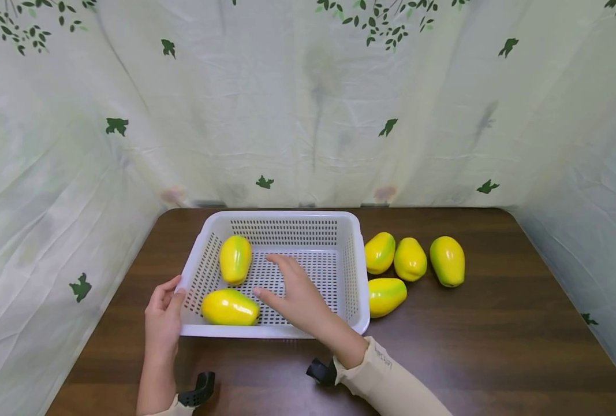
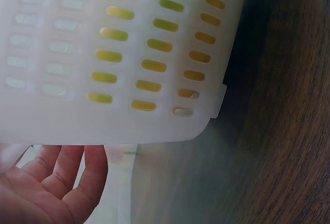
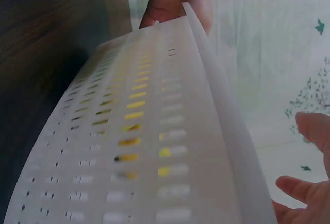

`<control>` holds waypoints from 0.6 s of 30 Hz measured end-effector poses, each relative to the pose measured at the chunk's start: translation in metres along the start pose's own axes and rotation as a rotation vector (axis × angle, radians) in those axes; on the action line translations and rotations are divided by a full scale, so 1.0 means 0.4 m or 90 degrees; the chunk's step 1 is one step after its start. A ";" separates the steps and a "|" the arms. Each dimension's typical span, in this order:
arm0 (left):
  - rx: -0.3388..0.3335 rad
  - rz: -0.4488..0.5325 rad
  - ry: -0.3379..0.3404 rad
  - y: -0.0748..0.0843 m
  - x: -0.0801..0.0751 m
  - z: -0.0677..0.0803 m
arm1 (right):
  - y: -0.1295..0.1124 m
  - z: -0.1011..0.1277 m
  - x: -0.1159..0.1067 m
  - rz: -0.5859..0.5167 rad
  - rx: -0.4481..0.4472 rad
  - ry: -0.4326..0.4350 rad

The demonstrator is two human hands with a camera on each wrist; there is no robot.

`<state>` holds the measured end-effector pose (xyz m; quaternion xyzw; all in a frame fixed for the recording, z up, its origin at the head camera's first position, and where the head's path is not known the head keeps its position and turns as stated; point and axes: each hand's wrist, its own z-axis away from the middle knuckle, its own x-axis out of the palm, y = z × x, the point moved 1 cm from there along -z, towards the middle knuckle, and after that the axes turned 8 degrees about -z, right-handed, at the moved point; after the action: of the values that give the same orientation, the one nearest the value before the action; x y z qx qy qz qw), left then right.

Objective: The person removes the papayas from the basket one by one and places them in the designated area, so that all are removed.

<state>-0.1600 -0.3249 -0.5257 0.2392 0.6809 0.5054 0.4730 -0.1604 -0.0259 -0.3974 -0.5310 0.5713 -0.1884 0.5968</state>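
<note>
A white perforated plastic basket (image 1: 353, 271) stands on the table with two yellow-green mangoes inside. One mango (image 1: 235, 260) is upright at the back left; the other mango (image 1: 230, 307) lies along the front left. My left hand (image 1: 164, 315) grips the basket's left rim, thumb on top; in the left wrist view its curled fingers (image 2: 93, 177) lie against the basket's edge. Over the basket's middle, my right hand (image 1: 302, 297) reaches in with thumb and fingers spread and nothing between them. Mango yellow shows through the slots (image 3: 135, 104) in the right wrist view.
Right of the basket, several more mangoes lie on the brown wooden table (image 1: 474, 346). One mango (image 1: 387, 297) sits close against the basket's side, and another mango (image 1: 447, 261) lies farthest right. A pale leaf-patterned curtain (image 1: 308, 115) hangs behind and on both sides.
</note>
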 end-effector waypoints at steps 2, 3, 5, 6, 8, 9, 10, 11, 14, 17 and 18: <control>-0.002 0.002 0.009 -0.022 0.004 -0.011 | -0.004 -0.016 0.018 -0.003 0.014 -0.021; -0.005 0.002 0.011 -0.026 0.004 -0.012 | -0.005 -0.023 0.028 -0.006 0.026 -0.032; -0.010 0.001 0.014 -0.028 0.005 -0.013 | -0.009 -0.035 0.045 -0.018 0.049 -0.052; -0.011 -0.007 0.013 -0.028 0.005 -0.013 | -0.009 -0.040 0.054 -0.026 0.061 -0.060; -0.011 -0.011 0.008 -0.020 0.002 -0.010 | -0.009 -0.050 0.070 -0.032 0.084 -0.076; -0.014 -0.014 0.004 -0.009 0.000 -0.005 | -0.009 -0.054 0.078 -0.036 0.096 -0.084; -0.015 -0.012 0.001 0.004 -0.002 0.002 | -0.009 -0.059 0.084 -0.042 0.107 -0.090; -0.019 -0.017 -0.003 0.029 -0.004 0.014 | -0.008 -0.062 0.091 -0.049 0.120 -0.097; -0.038 -0.018 -0.016 0.113 -0.011 0.056 | -0.004 -0.073 0.108 -0.060 0.158 -0.110; -0.040 -0.008 -0.019 0.152 -0.014 0.076 | 0.003 -0.081 0.124 -0.059 0.192 -0.122; -0.033 -0.006 -0.024 0.146 -0.014 0.073 | 0.006 -0.083 0.129 -0.053 0.201 -0.126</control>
<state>-0.1405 -0.2942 -0.4711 0.2329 0.6597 0.5162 0.4940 -0.1763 -0.0818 -0.4169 -0.4699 0.4508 -0.2467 0.7177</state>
